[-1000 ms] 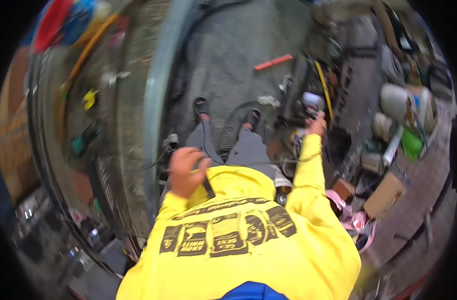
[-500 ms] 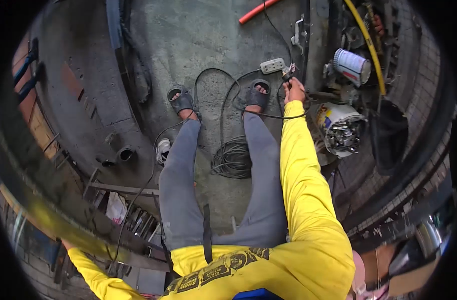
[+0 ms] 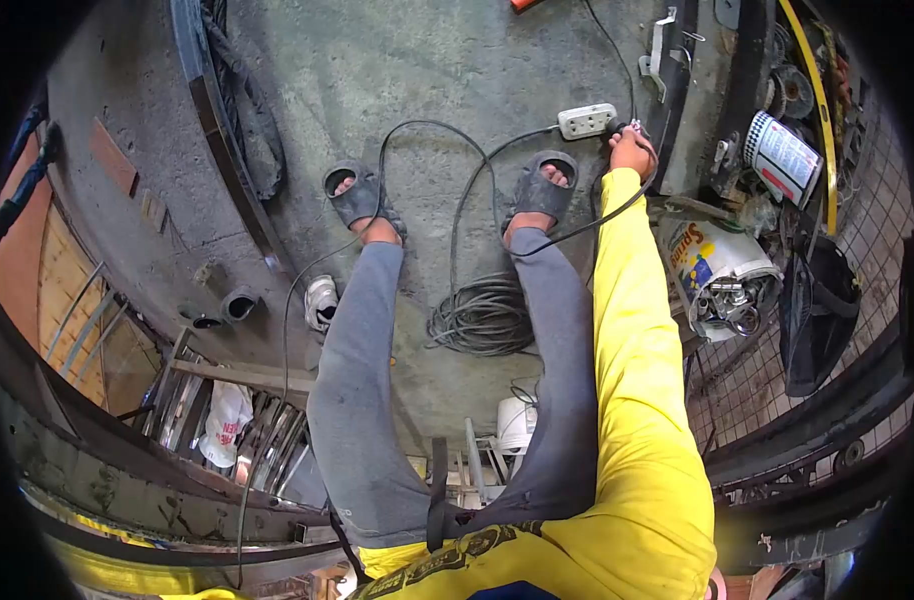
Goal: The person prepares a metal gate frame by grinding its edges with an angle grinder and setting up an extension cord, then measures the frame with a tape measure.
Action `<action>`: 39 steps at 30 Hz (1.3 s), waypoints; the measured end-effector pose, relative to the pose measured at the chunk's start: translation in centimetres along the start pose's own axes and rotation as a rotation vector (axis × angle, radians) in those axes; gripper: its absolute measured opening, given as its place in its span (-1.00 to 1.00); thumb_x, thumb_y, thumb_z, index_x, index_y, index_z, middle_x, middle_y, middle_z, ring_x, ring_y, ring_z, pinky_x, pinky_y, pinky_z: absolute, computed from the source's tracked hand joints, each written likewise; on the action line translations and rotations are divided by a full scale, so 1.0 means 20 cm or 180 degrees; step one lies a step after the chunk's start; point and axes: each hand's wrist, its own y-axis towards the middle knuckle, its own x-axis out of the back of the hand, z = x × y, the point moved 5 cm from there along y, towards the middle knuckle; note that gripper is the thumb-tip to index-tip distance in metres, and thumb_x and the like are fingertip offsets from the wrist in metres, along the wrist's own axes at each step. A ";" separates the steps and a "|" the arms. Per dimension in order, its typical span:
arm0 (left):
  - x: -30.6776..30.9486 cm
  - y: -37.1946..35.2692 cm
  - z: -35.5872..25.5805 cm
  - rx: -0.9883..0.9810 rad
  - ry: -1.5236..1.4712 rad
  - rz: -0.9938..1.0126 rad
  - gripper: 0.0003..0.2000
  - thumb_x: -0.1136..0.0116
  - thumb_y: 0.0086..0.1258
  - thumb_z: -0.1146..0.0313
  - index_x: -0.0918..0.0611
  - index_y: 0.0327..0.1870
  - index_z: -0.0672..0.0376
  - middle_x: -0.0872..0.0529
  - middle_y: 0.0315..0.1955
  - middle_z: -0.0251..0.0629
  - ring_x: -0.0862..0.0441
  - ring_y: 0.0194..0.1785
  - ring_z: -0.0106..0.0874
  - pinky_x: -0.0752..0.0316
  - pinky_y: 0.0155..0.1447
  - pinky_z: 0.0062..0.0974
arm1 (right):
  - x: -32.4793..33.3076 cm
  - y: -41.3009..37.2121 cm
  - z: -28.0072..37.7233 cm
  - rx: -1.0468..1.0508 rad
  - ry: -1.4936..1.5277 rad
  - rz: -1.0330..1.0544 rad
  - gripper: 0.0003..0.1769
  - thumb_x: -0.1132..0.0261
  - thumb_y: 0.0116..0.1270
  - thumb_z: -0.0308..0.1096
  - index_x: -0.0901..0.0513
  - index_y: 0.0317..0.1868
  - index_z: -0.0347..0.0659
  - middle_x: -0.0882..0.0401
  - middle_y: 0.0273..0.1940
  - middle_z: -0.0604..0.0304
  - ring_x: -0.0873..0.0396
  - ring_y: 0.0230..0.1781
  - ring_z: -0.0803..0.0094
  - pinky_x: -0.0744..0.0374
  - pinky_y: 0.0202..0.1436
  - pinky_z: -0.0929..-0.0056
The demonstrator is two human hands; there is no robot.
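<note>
My right hand [image 3: 632, 152] is closed around a black power plug [image 3: 618, 126], its fingers right at the right end of a white extension socket [image 3: 585, 122] on the concrete floor. A black cable [image 3: 577, 243] loops from this hand back to the left, past my foot. Another thin black cord [image 3: 617, 50] runs upward from near the hand. Between my legs lies a coil of dark cable [image 3: 482, 315]. My left hand is out of view; only a bit of yellow sleeve shows at the bottom edge.
A white bucket [image 3: 677, 262] of metal parts stands right of my arm, with a printed can [image 3: 782, 158] beyond it. A steel beam [image 3: 232, 150] lies at the left. Cable crosses my sandals [image 3: 362, 200]. A metal rack [image 3: 242, 375] stands lower left.
My right hand has brought the plug up against the end of the extension socket. My left hand has dropped out of view at the lower left. The whole view has shifted slightly.
</note>
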 end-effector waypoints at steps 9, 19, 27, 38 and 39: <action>-0.06 0.07 -0.04 0.0001 -0.0059 0.0166 -0.39 -0.01 0.28 -0.21 -0.45 0.23 0.02 -0.58 0.06 -0.22 -0.51 0.10 -0.28 -0.47 0.08 -0.25 | -0.05 -0.07 0.17 0.1892 -0.2432 0.0365 -0.73 -0.33 0.10 -0.28 -0.69 -0.31 -0.35 -0.68 -0.31 -0.11 -0.66 -0.26 0.05 -0.57 -0.07 0.20; 2.35 -0.57 -0.03 -0.0201 -0.0755 -0.1004 -0.36 -0.01 0.27 -0.23 -0.45 0.23 0.04 -0.56 0.09 -0.22 -0.49 0.13 -0.26 -0.46 0.13 -0.23 | -0.05 0.12 0.04 0.2339 -0.3574 0.1801 -0.29 -0.38 0.13 -0.03 -0.45 0.22 -0.24 -0.47 0.16 -0.14 -0.53 0.08 0.00 -0.49 0.17 0.18; 3.69 -1.54 -0.07 -0.0493 -0.3349 -0.1579 -0.73 -0.19 0.17 0.12 -0.62 -0.24 0.09 -0.69 -0.39 -0.27 -0.64 -0.37 -0.29 -0.57 -0.17 -0.25 | 0.44 -0.54 0.70 0.1835 -0.3614 0.2495 -0.41 -0.35 0.07 -0.23 -0.51 0.09 -0.39 -0.55 0.03 -0.20 -0.52 0.07 -0.01 -0.45 0.19 0.18; 2.97 -2.86 -0.55 -0.2583 -0.3909 0.0395 -0.60 -0.16 0.20 0.22 -0.48 -0.08 0.38 -0.65 -0.33 -0.07 -0.68 -0.35 -0.29 -0.63 -0.19 -0.35 | 0.75 -2.56 2.92 0.1826 -0.0003 0.4565 -0.65 -0.21 0.37 -0.28 -0.60 0.04 -0.34 -0.61 -0.20 0.21 -0.51 -0.32 0.57 -0.50 -0.24 0.61; 2.82 -2.95 -0.57 -0.2629 -0.3858 0.0563 -0.56 -0.19 0.19 0.21 -0.47 -0.03 0.37 -0.64 -0.32 -0.08 -0.68 -0.34 -0.29 -0.63 -0.20 -0.37 | 0.79 -2.84 3.05 0.1701 0.0165 0.4937 -0.55 -0.20 0.38 -0.27 -0.48 0.20 -0.32 -0.61 -0.06 0.12 -0.54 -0.17 0.53 -0.51 -0.11 0.59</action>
